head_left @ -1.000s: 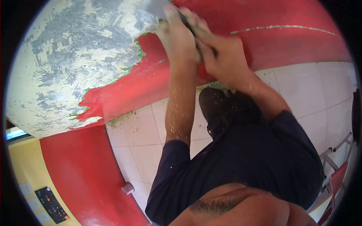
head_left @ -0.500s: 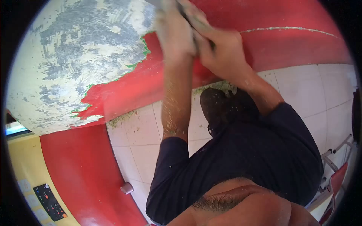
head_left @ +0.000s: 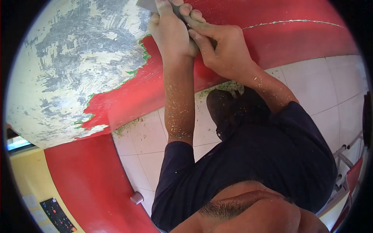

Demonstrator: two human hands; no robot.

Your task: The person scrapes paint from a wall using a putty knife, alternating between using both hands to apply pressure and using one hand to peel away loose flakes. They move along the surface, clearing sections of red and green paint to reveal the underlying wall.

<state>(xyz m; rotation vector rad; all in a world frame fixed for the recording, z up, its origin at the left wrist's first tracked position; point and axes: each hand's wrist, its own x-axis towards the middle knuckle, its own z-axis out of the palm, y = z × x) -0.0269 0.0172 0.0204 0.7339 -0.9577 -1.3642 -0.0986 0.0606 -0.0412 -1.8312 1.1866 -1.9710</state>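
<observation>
Near the top edge, my left hand (head_left: pixel 171 33) and my right hand (head_left: pixel 221 44) are closed together on a flat grey scraper (head_left: pixel 149 4). The scraper's blade points up and left and is partly cut off by the frame edge. It lies by the border between the scraped grey-white patch (head_left: pixel 89 54) and the red wall (head_left: pixel 287 39). Jagged green and red paint edges run below and left of my left hand. Paint flakes cling to both forearms.
Paint debris (head_left: pixel 128 126) lies on the tiled floor (head_left: pixel 149 155) along the wall's foot. A yellow and red wall (head_left: pixel 85 178) is at lower left, with a small doorstop-like piece (head_left: pixel 136 197). A metal-framed red chair (head_left: pixel 351 176) stands at the right edge.
Both hands have shifted slightly to the left with the scraper and look sharper, less blurred. The whole view has shifted a little.
</observation>
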